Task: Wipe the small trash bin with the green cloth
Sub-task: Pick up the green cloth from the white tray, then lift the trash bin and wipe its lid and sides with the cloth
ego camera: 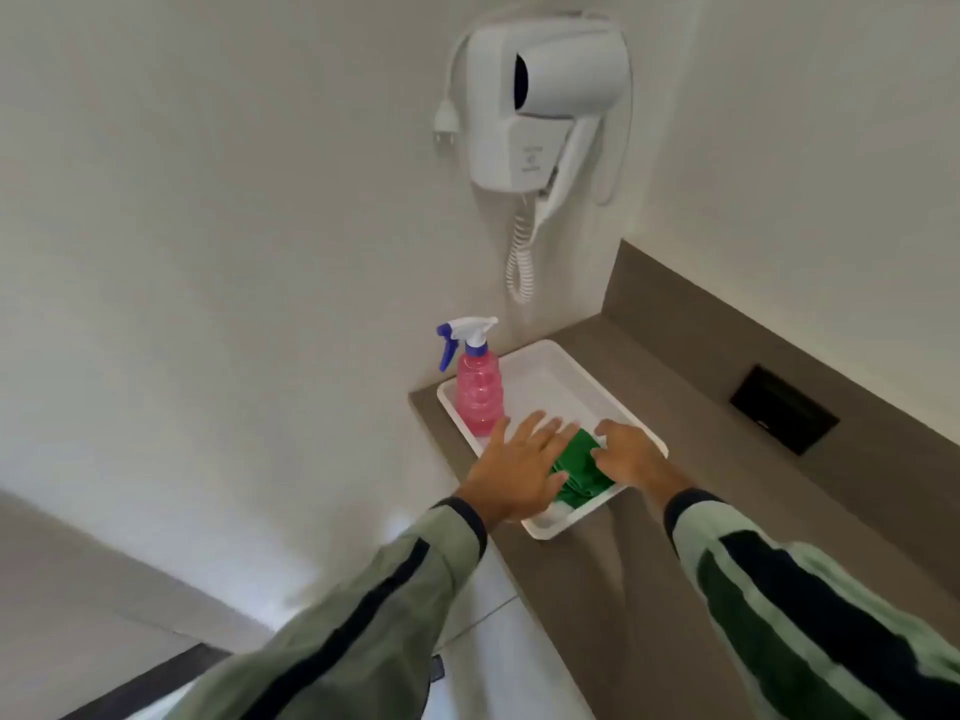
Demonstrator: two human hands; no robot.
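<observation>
The green cloth (576,472) lies crumpled in the near end of a white tray (558,363) on the grey-brown counter. My left hand (519,467) hovers flat over the tray's near left side, fingers spread, its edge against the cloth. My right hand (631,454) rests on the cloth's right side, fingers curled down onto it; whether they pinch the fabric is hidden. No trash bin is in view.
A pink spray bottle (478,392) with a blue and white trigger stands in the tray's left corner. A white hair dryer (545,101) hangs on the wall above, coiled cord dangling. A dark socket plate (784,410) sits on the backsplash at right. The counter (691,407) ends just left of the tray.
</observation>
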